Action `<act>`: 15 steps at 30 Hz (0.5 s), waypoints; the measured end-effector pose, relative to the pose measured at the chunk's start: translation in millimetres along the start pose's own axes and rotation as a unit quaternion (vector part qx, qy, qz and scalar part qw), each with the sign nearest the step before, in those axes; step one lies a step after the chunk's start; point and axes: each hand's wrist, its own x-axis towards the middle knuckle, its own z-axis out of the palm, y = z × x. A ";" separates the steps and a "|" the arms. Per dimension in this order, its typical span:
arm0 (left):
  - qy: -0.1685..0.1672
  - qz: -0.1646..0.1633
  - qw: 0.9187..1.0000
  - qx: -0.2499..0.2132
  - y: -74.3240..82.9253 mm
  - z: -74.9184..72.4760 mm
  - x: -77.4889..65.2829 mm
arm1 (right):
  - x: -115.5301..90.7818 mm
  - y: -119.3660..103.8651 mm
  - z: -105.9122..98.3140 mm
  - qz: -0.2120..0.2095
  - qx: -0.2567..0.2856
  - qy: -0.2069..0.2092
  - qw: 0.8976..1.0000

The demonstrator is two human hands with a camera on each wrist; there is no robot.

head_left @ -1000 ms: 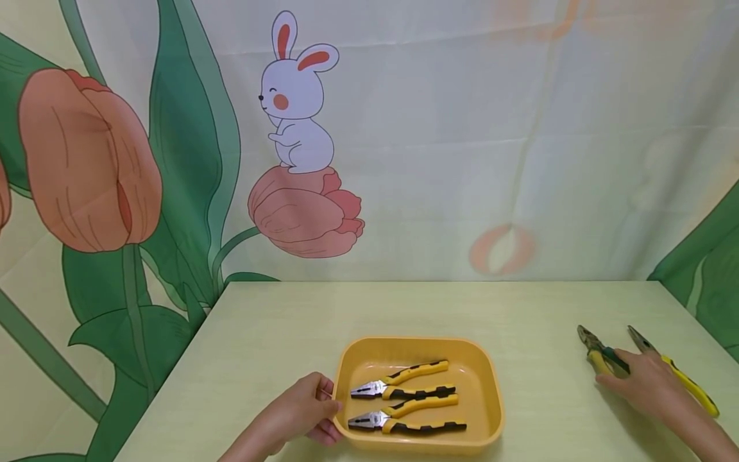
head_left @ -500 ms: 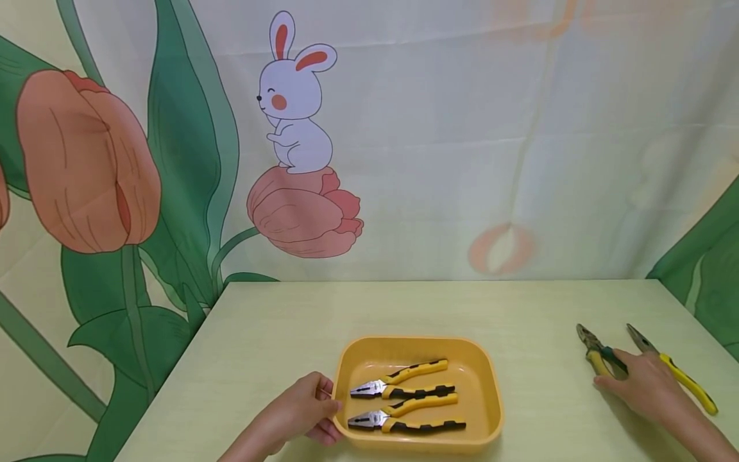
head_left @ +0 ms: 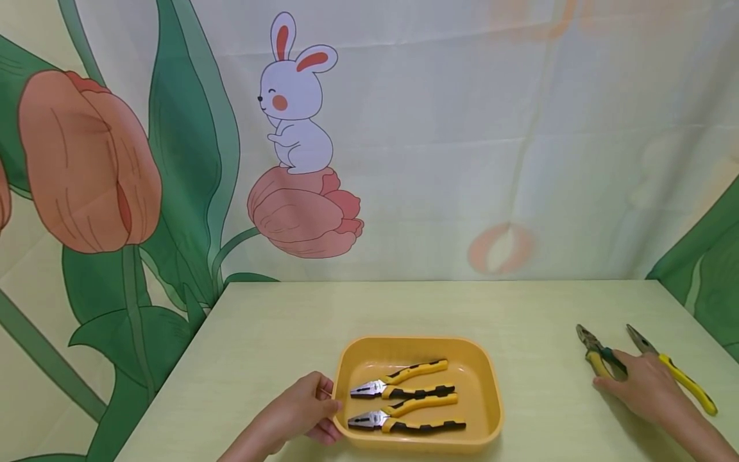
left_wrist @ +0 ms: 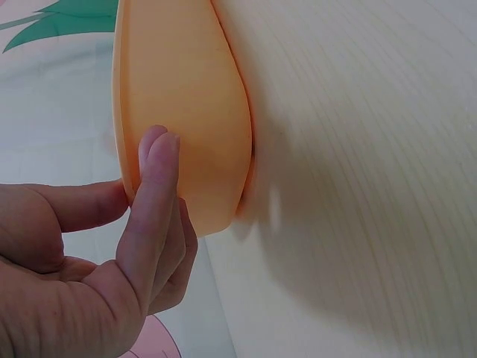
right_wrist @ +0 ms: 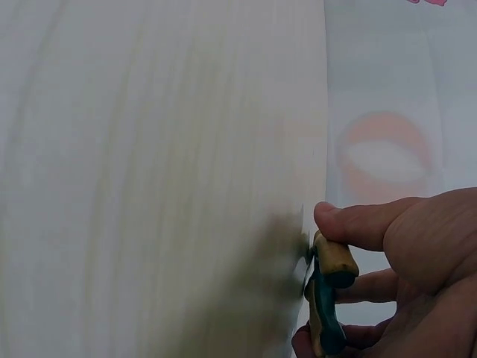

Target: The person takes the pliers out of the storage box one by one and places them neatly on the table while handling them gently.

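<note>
My left hand [head_left: 300, 407] pinches the left rim of a yellow plastic tray [head_left: 480, 391]; in the left wrist view the thumb is at the lip and the fingers lie along the outer wall [left_wrist: 186, 97]. Inside the tray are two combination pliers with yellow-and-black handles, the upper pair [head_left: 369, 389] and the lower pair [head_left: 369, 420], heads to the left. Far to the right, my right hand [head_left: 649, 388] holds worn pliers [head_left: 590, 340] by their yellow-and-green handles [right_wrist: 326, 309], thumb on one side and fingers on the other. Their head points away from me.
Just right of the held pliers, long-nose pliers [head_left: 693, 388] with yellow handles lie on the pale wooden table [head_left: 277, 333], partly behind the right hand. A printed cloth [head_left: 416, 160] with a rabbit and tulips hangs behind the table's back edge.
</note>
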 end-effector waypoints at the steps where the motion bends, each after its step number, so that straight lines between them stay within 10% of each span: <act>1: 0.000 -0.001 1.000 0.000 0.1 0.0 0.0 | 0.1 0.2 0.3 0.000 0.000 0.001 1.000; 15: -0.001 -0.019 1.000 0.005 2.1 -0.4 1.9 | 0.2 1.8 1.3 0.000 -0.001 -0.001 1.000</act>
